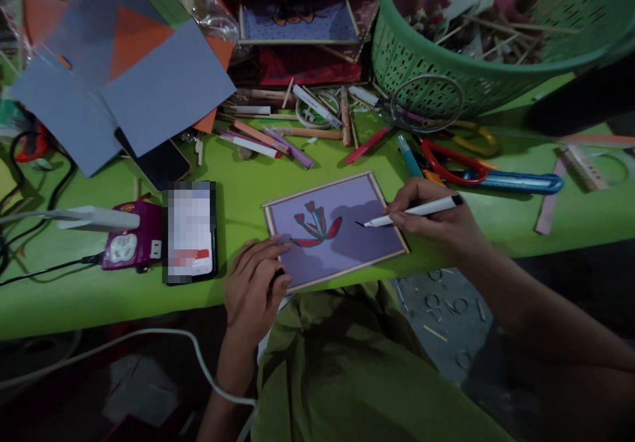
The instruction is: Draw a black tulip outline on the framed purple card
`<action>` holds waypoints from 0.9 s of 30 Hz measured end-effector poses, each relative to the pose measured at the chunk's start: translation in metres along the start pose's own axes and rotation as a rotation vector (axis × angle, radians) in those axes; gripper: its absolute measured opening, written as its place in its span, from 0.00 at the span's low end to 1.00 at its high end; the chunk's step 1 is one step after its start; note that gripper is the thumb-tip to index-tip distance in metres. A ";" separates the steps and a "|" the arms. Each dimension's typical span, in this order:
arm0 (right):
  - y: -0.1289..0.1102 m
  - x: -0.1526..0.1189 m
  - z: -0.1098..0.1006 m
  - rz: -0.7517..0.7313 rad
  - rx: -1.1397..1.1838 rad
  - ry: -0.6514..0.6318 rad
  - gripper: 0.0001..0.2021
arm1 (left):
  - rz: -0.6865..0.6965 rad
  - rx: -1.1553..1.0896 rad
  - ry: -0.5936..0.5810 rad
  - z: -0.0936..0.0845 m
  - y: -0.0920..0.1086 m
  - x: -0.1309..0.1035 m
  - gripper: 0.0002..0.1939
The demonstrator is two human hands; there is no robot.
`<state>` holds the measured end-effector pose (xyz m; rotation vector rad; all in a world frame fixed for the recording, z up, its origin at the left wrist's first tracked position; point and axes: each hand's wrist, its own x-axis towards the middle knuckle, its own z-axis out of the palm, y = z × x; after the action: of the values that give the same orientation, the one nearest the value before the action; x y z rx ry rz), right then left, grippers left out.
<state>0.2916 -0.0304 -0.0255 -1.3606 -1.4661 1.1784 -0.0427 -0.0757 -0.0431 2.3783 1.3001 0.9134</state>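
A purple card (342, 253) framed with thin wooden strips lies at the table's front edge, with a red and green flower drawing (317, 223) on its left half. My right hand (431, 214) holds a white marker (421, 209) with a dark end, its tip at a short dark line on the card's right half. My left hand (258, 283) rests on the card's lower left corner, fingers bent; a small black thing, perhaps a pen cap, shows between its thumb and fingers.
Left of the card lie a lit phone (191, 237) and a purple power adapter (131, 240) with cables. Behind are markers (317, 106), red-handled scissors (454, 171), a blue cutter (520, 181) and a green basket (397, 51) of scraps. Coloured sheets (169, 88) cover the back left.
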 end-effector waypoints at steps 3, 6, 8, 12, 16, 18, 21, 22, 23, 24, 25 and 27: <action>0.000 0.000 0.000 -0.002 -0.002 -0.009 0.11 | -0.008 -0.008 -0.002 0.000 0.000 -0.001 0.13; 0.000 0.000 0.000 -0.013 -0.004 -0.010 0.09 | -0.015 -0.018 -0.003 0.000 0.000 -0.002 0.12; 0.000 0.000 0.000 -0.015 -0.006 -0.009 0.08 | -0.017 -0.020 -0.004 0.000 0.000 -0.002 0.12; 0.000 0.001 0.000 -0.020 -0.011 -0.005 0.08 | -0.017 -0.020 -0.002 -0.001 0.000 -0.002 0.11; -0.002 0.002 0.002 -0.019 -0.013 0.009 0.07 | -0.018 -0.022 0.000 -0.001 0.000 -0.001 0.11; -0.002 0.002 0.003 -0.020 -0.012 0.011 0.07 | -0.014 -0.022 0.000 -0.001 0.000 -0.001 0.11; -0.003 0.002 0.003 -0.022 -0.015 0.007 0.08 | -0.013 -0.018 0.000 -0.001 0.000 -0.001 0.11; -0.003 0.002 0.003 -0.022 -0.016 0.007 0.08 | -0.016 -0.018 -0.002 -0.001 0.000 -0.001 0.11; -0.003 0.002 0.003 -0.020 -0.018 0.007 0.08 | -0.020 -0.019 -0.004 -0.001 0.000 -0.001 0.11; -0.004 0.002 0.003 -0.020 -0.021 0.008 0.08 | -0.022 -0.021 -0.005 -0.002 0.001 -0.001 0.11; -0.004 0.002 0.003 -0.021 -0.025 0.011 0.08 | -0.025 -0.025 -0.004 -0.002 0.001 -0.001 0.10; -0.004 0.002 0.003 -0.033 -0.033 0.015 0.08 | -0.027 -0.030 0.001 -0.002 0.001 -0.001 0.11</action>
<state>0.2876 -0.0289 -0.0222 -1.3595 -1.4979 1.1251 -0.0434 -0.0768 -0.0418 2.3318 1.3066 0.9202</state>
